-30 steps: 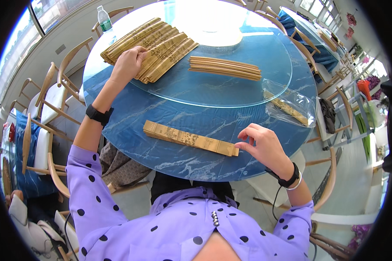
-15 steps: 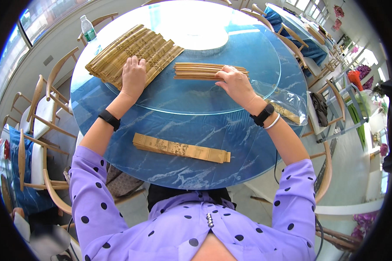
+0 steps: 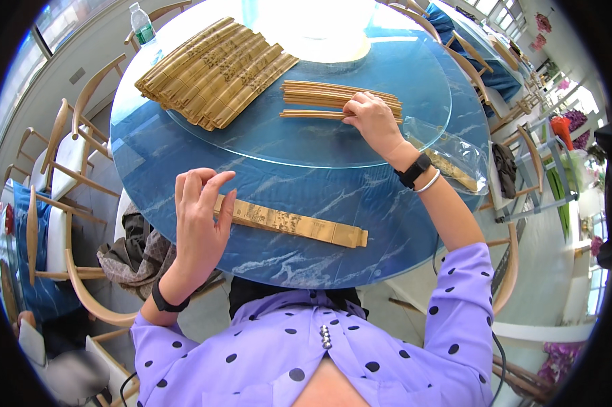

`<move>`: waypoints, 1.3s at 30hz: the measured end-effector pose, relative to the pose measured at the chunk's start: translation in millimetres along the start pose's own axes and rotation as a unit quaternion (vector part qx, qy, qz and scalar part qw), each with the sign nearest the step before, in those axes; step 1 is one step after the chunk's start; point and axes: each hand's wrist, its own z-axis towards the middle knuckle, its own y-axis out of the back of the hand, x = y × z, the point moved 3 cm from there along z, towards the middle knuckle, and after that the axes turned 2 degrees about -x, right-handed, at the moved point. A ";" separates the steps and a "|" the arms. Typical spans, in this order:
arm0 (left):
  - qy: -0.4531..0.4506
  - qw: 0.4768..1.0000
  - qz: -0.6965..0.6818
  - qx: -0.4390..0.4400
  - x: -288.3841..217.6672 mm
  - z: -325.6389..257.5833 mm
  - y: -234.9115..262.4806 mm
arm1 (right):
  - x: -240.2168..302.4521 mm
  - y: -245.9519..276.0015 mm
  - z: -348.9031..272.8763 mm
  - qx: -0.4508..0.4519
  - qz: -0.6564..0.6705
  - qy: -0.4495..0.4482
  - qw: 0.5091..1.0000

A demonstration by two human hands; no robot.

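**Both hands on bamboo slips: left at the near strip, right at the far bundle**

We are looking down on a round blue marbled surface (image 3: 183, 197) carrying a clear glass turntable (image 3: 387, 146). Wooden chairs (image 3: 61, 169) are ringing it on the left, and a water bottle (image 3: 141, 24) is standing at the far left edge.

Largest item on the turntable: a wide mat of bound bamboo slips (image 3: 214, 71), lying flat at the far left. Beside it, toward the centre, we are seeing a smaller bundle of loose slips (image 3: 319, 98). A clear plastic bag (image 3: 458, 159) with what looks like another bamboo piece inside is lying at the right rim.

On the blue surface near us, one long flat bamboo strip (image 3: 299, 225) is lying crosswise.

Change noted: against the frame half a second back, the left hand (image 3: 200, 220) is no longer on the mat; it is now down at the near strip's left end. The fingers are spread and lightly curled, thumb near the strip's edge; the grip is loose, and we cannot tell whether it is pinching the strip or only resting on it. The right hand (image 3: 374, 122) is staying at the loose bundle, fingertips pressing on its right end, fingers half open; nothing is lifted. A second back, this hand was at the near strip's right end instead.

Our reading: attention is splitting between the near strip and the far bundle, so the near strip seems to be the piece in hand.
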 end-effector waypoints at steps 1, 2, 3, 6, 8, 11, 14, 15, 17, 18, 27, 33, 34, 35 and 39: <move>0.014 1.000 -0.012 0.003 -6.1 -14.8 1.5 | 0.7 -2.2 -0.3 -0.007 -0.018 0.003 1.000; 0.034 0.999 -0.025 0.009 -8.7 -30.7 -2.0 | 0.1 -4.0 -1.7 -0.012 -0.041 0.004 0.999; 0.053 0.998 -0.038 0.016 -11.1 -44.8 -6.3 | -0.5 -4.7 -3.3 -0.018 -0.064 0.005 0.998; 0.078 0.995 -0.052 0.033 -23.4 -73.8 -15.7 | 3.9 -6.5 -6.4 -0.033 -0.099 0.011 0.995; 0.072 0.995 -0.058 0.027 -27.8 -82.6 -24.2 | 6.2 -1.4 -9.1 -0.066 -0.106 0.014 0.992; 0.063 0.994 -0.087 0.028 -31.6 -83.1 -31.2 | 21.8 18.8 -14.9 -0.107 -0.122 0.048 0.986; 0.074 0.986 -0.153 -0.003 -32.4 -79.3 -30.7 | 60.7 57.5 -34.4 -0.119 -0.084 0.092 0.985; 0.097 0.978 -0.180 -0.031 -35.1 -76.8 -27.9 | 80.6 69.4 -44.4 -0.104 -0.066 0.107 0.987; 0.033 0.978 -0.171 -0.112 -37.5 -73.8 -25.5 | 120.8 89.5 -74.1 -0.078 0.003 0.119 0.990; -0.014 0.979 -0.155 -0.134 -39.5 -69.4 -24.1 | 137.8 97.3 -92.6 -0.051 0.060 0.118 0.990; 0.073 0.898 -0.434 0.007 -65.5 -84.2 -46.5 | 200.6 98.5 -187.0 0.058 0.188 0.017 0.980; -0.006 0.970 -0.233 0.073 -73.4 -56.8 -50.0 | 160.1 108.5 -212.9 0.009 0.114 -0.172 0.978; -0.044 0.986 -0.142 0.072 -76.8 -53.9 -54.0 | 150.0 109.6 -217.7 -0.015 0.116 -0.216 0.969; -0.082 0.993 -0.049 0.071 -80.7 -50.5 -59.2 | 141.5 110.2 -221.4 -0.039 0.118 -0.259 0.958; -0.144 0.976 -0.028 0.164 -91.3 -50.4 -82.6 | 138.4 107.6 -221.1 -0.023 0.158 -0.301 0.940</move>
